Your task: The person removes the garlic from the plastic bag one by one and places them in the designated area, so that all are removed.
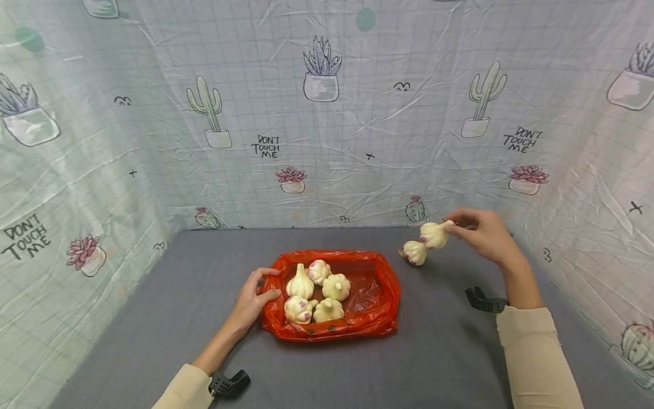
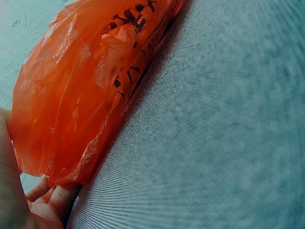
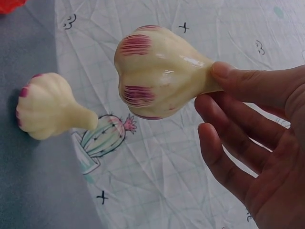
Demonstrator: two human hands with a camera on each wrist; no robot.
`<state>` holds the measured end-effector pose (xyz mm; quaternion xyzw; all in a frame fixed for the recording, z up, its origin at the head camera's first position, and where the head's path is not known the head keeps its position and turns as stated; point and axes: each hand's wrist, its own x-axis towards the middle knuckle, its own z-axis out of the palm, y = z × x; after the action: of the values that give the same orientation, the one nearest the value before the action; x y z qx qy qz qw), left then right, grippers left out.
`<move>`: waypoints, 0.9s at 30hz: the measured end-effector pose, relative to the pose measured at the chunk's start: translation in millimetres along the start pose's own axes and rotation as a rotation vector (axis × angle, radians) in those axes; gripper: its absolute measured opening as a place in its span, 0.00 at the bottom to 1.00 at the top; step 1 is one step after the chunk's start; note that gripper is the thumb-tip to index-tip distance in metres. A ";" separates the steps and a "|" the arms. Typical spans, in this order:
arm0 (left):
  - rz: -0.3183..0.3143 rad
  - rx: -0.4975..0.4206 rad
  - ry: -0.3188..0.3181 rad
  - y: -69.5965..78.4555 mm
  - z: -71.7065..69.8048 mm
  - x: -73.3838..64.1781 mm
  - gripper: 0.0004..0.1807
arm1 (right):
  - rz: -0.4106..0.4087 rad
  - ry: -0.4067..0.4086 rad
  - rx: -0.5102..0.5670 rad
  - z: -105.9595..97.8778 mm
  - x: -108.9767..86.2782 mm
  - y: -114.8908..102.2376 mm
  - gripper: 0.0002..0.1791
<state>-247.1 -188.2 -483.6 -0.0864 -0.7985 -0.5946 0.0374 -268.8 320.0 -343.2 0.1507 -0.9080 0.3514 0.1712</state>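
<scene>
My right hand (image 1: pixel 482 234) pinches a garlic bulb (image 3: pixel 152 71) by its stem between thumb and fingertips. The held bulb is cream with purple streaks. A second garlic bulb (image 1: pixel 414 253) lies on the table just left of it; the right wrist view shows this one with its stem toward my hand. At the left end of an open red plastic bag (image 1: pixel 390 318), my left hand (image 1: pixel 250 298) grips the rolled edge with thumb and fingers. Several garlic bulbs (image 1: pixel 300 283) sit in the left and middle of the bag. Black print shows on its side in the left wrist view.
A grey cloth covers the table (image 1: pixel 194 284). Behind and at both sides hangs a pale curtain (image 1: pixel 347 142) printed with cacti and lettering. A black wrist mount (image 1: pixel 485 301) sticks out from the right wrist, and another (image 1: pixel 230 384) from the left.
</scene>
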 end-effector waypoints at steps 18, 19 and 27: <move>-0.001 0.002 -0.001 1.3 0.0 0.0 0.22 | 0.028 0.012 -0.016 -3.5 -0.8 20.6 0.14; -0.001 0.004 -0.001 1.2 -0.1 0.1 0.22 | 0.026 0.017 -0.010 -3.6 -0.9 21.8 0.14; 0.003 0.004 0.000 1.0 0.1 0.1 0.22 | 0.034 0.052 -0.007 -6.0 -3.2 29.0 0.13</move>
<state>-247.0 -187.9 -482.7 -0.0875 -0.7994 -0.5931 0.0383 -276.1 345.1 -357.5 0.1253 -0.9068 0.3552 0.1893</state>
